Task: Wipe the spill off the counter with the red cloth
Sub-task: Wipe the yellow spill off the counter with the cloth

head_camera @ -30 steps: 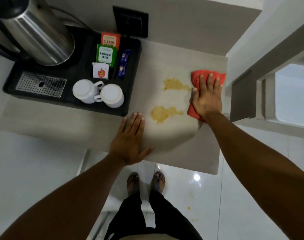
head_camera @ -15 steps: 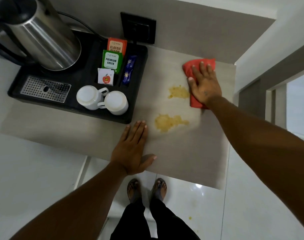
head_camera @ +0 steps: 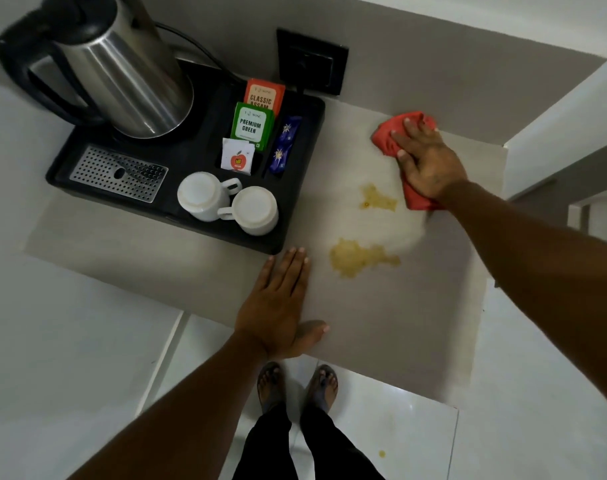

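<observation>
R hand (head_camera: 430, 164) fingers (head_camera: 400, 140) spread a little, pressed flat on the red cloth (head_camera: 386, 138), palm down; not gripping, just pinning it to the counter (head_camera: 381, 323). Cloth is bunched under the hand, showing past the fingertips at 11 o'clock and past the wrist at 6 o'clock. It sits near the counter's far edge, at about 1 o'clock from counter centre.

L hand (head_camera: 277, 306) flat on the counter, fingers together & straight, thumb out to the side by the near edge, holding nothing.

Spill = two yellowish patches. The smaller patch (head_camera: 378, 199) lies just beside the cloth's near end, at its 8 o'clock; can't tell if they touch. The bigger patch (head_camera: 357, 258) is at 6 o'clock from the smaller one, apart from the cloth, near the L fingertips at their 3 o'clock.

Black tray (head_camera: 295, 216) at 9 o'clock of the spill w/ steel kettle (head_camera: 122, 71), two white cups (head_camera: 225, 206) upside down, tea sachets (head_camera: 253, 123). A small yellow spot (head_camera: 382, 453) on the floor by the person's feet (head_camera: 296, 386).
</observation>
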`<move>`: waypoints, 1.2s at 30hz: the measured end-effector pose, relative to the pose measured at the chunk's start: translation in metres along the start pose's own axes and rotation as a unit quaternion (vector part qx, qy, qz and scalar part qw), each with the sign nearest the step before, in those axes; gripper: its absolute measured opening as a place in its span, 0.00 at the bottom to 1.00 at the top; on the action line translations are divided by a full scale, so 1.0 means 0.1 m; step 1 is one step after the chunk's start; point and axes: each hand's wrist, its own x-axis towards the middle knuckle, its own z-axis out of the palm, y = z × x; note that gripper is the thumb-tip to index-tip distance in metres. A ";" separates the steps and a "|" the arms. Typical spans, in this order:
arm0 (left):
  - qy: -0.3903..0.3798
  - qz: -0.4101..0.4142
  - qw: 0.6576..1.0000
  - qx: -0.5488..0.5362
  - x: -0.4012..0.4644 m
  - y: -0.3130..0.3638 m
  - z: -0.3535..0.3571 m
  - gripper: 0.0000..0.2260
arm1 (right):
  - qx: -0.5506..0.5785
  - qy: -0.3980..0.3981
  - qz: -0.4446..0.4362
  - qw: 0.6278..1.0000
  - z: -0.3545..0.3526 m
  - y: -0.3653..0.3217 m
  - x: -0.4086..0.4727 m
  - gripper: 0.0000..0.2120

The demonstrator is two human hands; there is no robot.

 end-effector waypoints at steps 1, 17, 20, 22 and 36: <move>-0.004 -0.001 1.000 0.000 0.00 0.00 -0.01 0.48 | 0.002 -0.006 -0.006 1.000 0.02 -0.08 0.02 0.21; 0.005 -0.001 1.000 -0.006 -0.01 0.01 0.00 0.49 | 0.036 -0.064 -0.105 0.992 0.32 -0.69 0.30 0.22; 0.005 0.004 1.000 -0.012 -0.02 0.00 -0.01 0.48 | 0.036 -0.083 -0.164 0.982 0.36 -0.72 -0.17 0.20; 0.011 0.003 1.000 -0.020 -0.01 0.01 0.00 0.48 | 0.042 -0.067 -0.180 0.981 0.30 -0.55 -0.50 0.20; 0.024 -0.006 0.999 -0.034 -0.04 0.04 -0.05 0.49 | 0.025 -0.051 -0.150 0.987 0.47 -0.95 -0.33 0.20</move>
